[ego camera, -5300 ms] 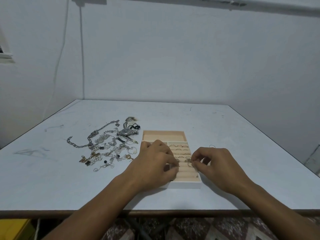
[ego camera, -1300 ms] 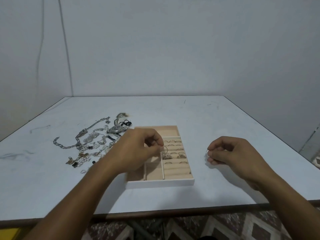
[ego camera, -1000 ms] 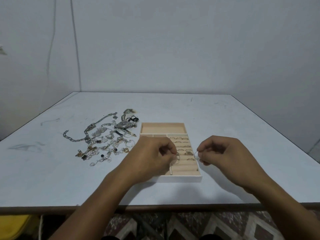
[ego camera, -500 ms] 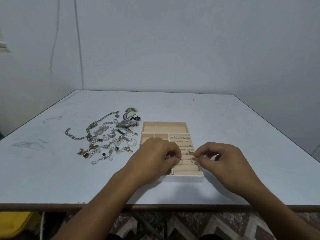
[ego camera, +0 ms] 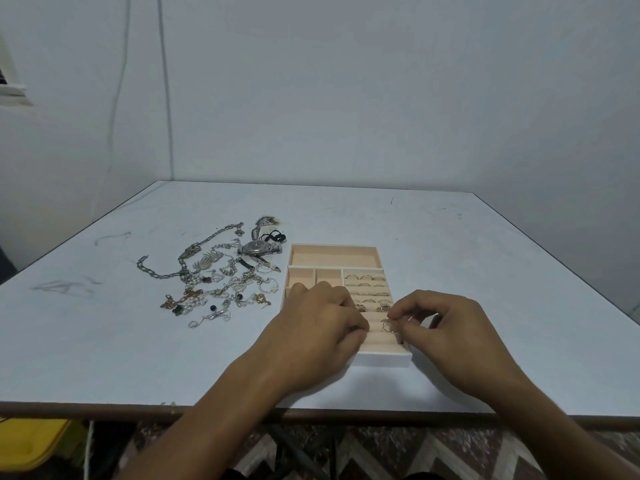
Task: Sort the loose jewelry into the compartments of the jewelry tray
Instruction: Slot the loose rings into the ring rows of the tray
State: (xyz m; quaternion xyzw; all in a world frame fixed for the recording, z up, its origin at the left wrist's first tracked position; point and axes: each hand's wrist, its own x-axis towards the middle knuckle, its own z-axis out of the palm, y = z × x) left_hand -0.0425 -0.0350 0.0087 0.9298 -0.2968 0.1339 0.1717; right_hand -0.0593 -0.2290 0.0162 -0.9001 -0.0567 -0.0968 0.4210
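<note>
White table (ego camera: pixel 450 254), brown front edge (ego camera: pixel 104 408), grey scuff marks (ego camera: pixel 65 287) on its left part. It sits in a room corner: plain pale back wall (ego camera: pixel 346 98), dimmer left wall (ego camera: pixel 69 150). Two thin cables (ego camera: pixel 166 98) run down by the corner. White window frame (ego camera: pixel 10 88) at far left, cropped. Below: chevron-pattern floor (ego camera: pixel 381 452), yellow object (ego camera: pixel 31 441) lower left, unclear what. Light soft, even

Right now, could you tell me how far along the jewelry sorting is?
Done: several rings line the upper rolls of the tray. In hand: the right hand pinches one more ring over the lower rolls; the left hand hides its grip. Left: the pile of chains, earrings and a watch, beside the tray.
</note>
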